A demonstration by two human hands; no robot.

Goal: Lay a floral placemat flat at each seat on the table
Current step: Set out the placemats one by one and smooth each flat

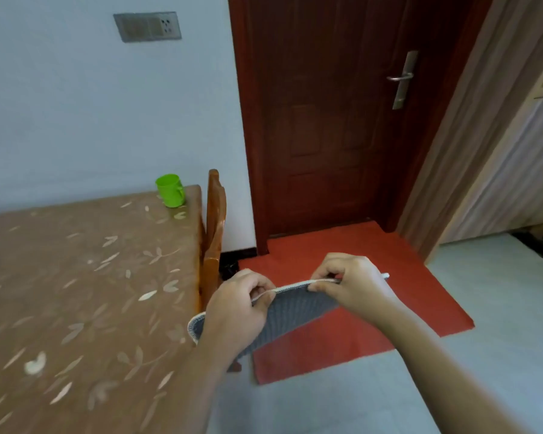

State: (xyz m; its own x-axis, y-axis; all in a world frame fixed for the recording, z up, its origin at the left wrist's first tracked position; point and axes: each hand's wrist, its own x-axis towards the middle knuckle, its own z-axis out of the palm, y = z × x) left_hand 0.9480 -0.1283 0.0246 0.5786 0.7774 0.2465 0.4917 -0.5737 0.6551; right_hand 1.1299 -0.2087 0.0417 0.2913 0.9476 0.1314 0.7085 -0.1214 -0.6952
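No readable text, label, brand, number or sign shows on anything here.

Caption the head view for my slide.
Left hand and right hand pinch a grey placemat beside the table.

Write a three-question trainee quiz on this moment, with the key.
1. True or false: the left hand and the right hand both pinch the top edge of the grey placemat.
2. Multiple choice: the green cup stands A) in the left hand, B) near the table's far corner, C) on the grey placemat.
3. Fill in: the grey placemat is held up, not yet laid flat on the ____.
Key: 1 true; 2 B; 3 table.
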